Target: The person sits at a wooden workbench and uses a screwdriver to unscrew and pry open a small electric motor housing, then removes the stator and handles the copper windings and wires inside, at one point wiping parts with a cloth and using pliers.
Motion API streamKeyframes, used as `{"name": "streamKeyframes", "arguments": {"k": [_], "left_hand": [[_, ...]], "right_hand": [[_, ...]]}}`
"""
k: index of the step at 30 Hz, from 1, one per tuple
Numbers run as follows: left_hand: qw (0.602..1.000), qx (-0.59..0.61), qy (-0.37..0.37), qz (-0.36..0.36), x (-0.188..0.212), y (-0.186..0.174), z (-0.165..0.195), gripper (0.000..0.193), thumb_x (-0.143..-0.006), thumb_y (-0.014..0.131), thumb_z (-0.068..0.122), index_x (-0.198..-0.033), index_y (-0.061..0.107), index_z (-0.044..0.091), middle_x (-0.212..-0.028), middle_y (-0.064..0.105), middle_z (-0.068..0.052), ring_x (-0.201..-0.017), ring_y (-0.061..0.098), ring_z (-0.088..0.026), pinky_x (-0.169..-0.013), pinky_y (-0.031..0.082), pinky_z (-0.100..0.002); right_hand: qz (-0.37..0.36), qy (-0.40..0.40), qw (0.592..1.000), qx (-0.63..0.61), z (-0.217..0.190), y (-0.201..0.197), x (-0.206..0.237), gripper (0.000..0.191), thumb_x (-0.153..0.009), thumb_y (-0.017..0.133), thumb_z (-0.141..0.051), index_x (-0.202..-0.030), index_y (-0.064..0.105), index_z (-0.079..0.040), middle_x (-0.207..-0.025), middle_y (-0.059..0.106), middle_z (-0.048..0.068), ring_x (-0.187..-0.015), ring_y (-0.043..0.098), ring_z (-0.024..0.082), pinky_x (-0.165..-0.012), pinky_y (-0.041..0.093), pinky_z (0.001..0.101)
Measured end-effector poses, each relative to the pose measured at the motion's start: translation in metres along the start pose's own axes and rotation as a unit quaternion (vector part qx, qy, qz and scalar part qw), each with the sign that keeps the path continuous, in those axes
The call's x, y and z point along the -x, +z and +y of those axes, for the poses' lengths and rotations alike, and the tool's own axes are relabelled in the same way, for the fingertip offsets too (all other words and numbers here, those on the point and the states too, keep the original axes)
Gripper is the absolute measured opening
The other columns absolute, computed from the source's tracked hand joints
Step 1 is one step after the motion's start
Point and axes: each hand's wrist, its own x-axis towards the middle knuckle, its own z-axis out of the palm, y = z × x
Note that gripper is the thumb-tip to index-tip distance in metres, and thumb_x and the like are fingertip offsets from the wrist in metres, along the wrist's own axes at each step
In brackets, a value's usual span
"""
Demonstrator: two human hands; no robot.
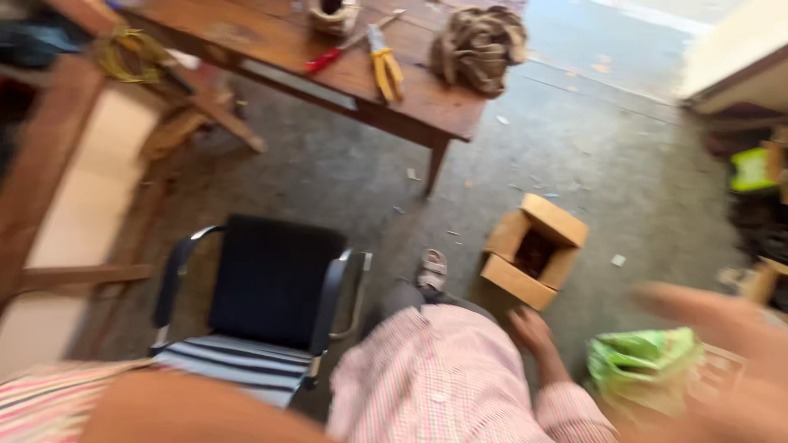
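1. Green plastic bag (644, 361) lies on the floor (574, 164), nearest the blurred right hand (730, 344), its grip spread and released.
2. Left hand: out of view.
3. Yellow-handled pliers (386, 70) lie near the counter (279, 49) front edge.

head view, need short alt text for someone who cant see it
A blurred right hand is raised with fingers spread near a green plastic bag; the left forearm crosses the bottom edge. Another person in a pink checked shirt bends forward by an open cardboard box on the concrete floor, beside a black chair and wooden table.
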Motion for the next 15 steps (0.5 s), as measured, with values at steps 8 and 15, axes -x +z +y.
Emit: {"name": "streamKeyframes", "arguments": {"k": [8,15], "left_hand": [[0.790,0.288,-0.522,0.144,0.170,-0.005,-0.271,0.051,-0.088,0.073,0.030,-0.134,0.064,0.010,-0.120,0.075,-0.011,-0.104,0.073,-0.019,-0.087,0.058,-0.034],[0.600,0.342,-0.658,0.300,0.296,0.052,-0.437,0.047,-0.091,0.071,0.029,-0.130,0.066,0.004,-0.121,0.074,-0.015,-0.107,0.071,-0.024,-0.088,0.057,-0.034]], "right_hand": [[0.088,-0.161,0.904,-0.385,-0.225,-0.122,-0.118,0.044,-0.092,0.072,-0.031,-0.127,0.064,-0.008,-0.108,0.062,0.011,-0.093,0.057,0.020,-0.078,0.050,0.0387],[0.333,-0.246,0.895,-0.164,-0.401,-0.199,-0.230,0.071,-0.090,0.077,-0.044,-0.148,0.054,-0.012,-0.142,0.055,0.023,-0.135,0.051,0.041,-0.115,0.041,0.0491]]}}
